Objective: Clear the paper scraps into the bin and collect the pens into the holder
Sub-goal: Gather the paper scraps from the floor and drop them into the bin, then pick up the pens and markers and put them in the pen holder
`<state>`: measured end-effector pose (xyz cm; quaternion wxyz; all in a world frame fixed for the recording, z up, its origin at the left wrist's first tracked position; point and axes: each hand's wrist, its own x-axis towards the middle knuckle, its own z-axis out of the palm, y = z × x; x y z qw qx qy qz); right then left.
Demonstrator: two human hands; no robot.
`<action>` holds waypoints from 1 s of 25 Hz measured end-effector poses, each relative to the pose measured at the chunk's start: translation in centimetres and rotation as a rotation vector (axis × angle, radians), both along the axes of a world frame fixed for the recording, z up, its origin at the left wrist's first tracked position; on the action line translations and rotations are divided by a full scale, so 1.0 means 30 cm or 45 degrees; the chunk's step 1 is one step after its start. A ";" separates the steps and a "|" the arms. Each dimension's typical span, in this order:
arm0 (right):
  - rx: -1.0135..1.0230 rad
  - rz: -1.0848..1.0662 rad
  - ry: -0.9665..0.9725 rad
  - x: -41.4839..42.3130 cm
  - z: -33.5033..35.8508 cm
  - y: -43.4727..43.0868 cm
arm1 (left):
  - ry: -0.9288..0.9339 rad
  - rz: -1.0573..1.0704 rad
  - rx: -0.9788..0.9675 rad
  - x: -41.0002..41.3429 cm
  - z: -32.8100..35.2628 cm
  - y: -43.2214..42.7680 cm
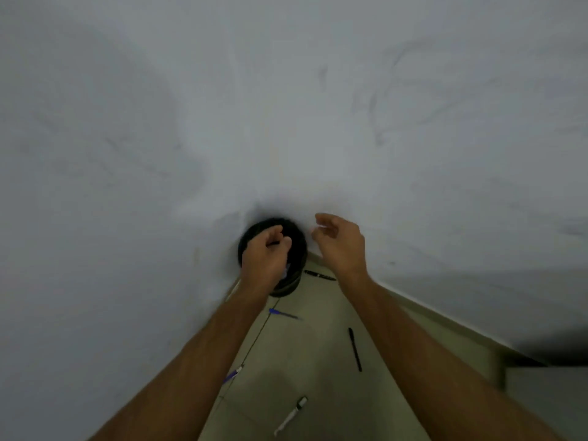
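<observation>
Bin (298, 238) directly under left hand (264, 253); fingers curled, can't tell if holding anything, white scrap (285, 271) just below its palm. Right hand (339, 240) beside bin, loose, empty. Pens (354, 349) on floor (305, 364) between the forearms.

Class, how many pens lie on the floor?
5: black pen beside the bin, blue pen nearer, long black pen at right, blue-white pen by the left forearm, white pen nearest. Others may be hidden.
</observation>
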<state>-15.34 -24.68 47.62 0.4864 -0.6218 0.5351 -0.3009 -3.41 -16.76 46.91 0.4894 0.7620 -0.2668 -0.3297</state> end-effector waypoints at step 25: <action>0.369 -1.253 0.723 -2.198 0.873 0.573 | -0.037 -1.479 -0.192 -1.661 1.091 -0.043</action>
